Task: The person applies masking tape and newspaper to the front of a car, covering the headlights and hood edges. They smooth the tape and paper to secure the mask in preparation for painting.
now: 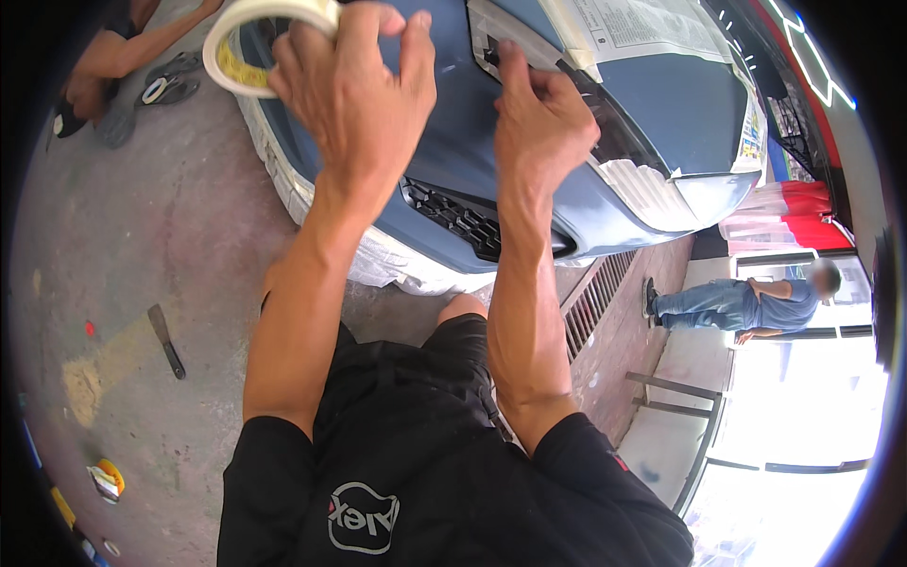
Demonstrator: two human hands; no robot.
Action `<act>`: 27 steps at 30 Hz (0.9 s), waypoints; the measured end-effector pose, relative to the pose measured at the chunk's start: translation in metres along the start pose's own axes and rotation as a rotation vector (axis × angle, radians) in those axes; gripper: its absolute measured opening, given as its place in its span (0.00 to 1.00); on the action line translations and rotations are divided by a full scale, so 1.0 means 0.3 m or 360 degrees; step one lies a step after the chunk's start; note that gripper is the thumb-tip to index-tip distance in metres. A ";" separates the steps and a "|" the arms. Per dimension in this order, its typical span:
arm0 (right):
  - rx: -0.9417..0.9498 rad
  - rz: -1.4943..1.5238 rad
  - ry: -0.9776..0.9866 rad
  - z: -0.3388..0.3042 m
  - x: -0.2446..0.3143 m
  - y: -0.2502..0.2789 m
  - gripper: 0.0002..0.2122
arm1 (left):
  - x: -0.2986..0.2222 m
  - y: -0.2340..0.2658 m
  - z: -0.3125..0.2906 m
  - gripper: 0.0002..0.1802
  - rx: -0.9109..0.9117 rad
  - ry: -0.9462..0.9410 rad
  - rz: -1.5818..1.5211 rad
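Observation:
My left hand point(364, 109) is wrapped round a roll of pale masking tape point(219, 64), held in front of a blue-grey car bumper point(453, 142). To its right, my right hand point(543, 132) is closed, thumb and fingers pinched together beside the upper grille opening. Whatever those fingers hold is hidden. Masking paper point(633, 33) with print covers part of the car above my right hand. Strips of pale tape point(638, 194) lie over the headlight area. Below and between my forearms shows a black mesh grille point(458, 219).
Masking sheeting point(397, 269) hangs along the bumper's lower edge. A putty knife point(165, 340) lies on the concrete floor at left. Another person's arm point(142, 47) shows at upper left. At right, a person point(746, 304) stands beyond a floor drain grate point(600, 298).

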State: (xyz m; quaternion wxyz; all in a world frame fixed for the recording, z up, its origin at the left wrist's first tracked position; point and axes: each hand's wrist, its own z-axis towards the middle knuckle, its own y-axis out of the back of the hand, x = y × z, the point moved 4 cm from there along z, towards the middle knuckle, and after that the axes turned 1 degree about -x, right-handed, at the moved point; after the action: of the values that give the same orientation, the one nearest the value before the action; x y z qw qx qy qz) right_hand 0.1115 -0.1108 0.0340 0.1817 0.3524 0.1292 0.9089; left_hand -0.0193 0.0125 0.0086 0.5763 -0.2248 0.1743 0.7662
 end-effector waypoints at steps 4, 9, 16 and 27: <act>0.0143 -0.0175 -0.0045 0.034 0.067 -0.096 0.22 | -0.007 0.074 -0.159 0.13 0.0167 0.0088 -0.0170; -0.0015 -0.0202 -0.0066 0.030 0.025 -0.001 0.24 | 0.014 0.159 -0.323 0.16 0.0398 0.0290 -0.0421; 0.0187 0.0104 -0.0394 0.016 -0.015 0.191 0.22 | 0.037 0.260 -0.390 0.43 0.0711 0.0537 -0.0870; 0.1340 0.0593 0.0038 -0.223 0.056 0.331 0.18 | -0.134 0.258 -0.313 0.47 0.1374 0.0412 -0.1341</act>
State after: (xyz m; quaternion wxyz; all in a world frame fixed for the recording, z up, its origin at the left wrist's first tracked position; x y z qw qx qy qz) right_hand 0.0303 -0.2003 0.0318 -0.1452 0.4022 0.4237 0.7985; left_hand -0.0708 -0.0906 -0.0475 0.8426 -0.1121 0.4334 0.2994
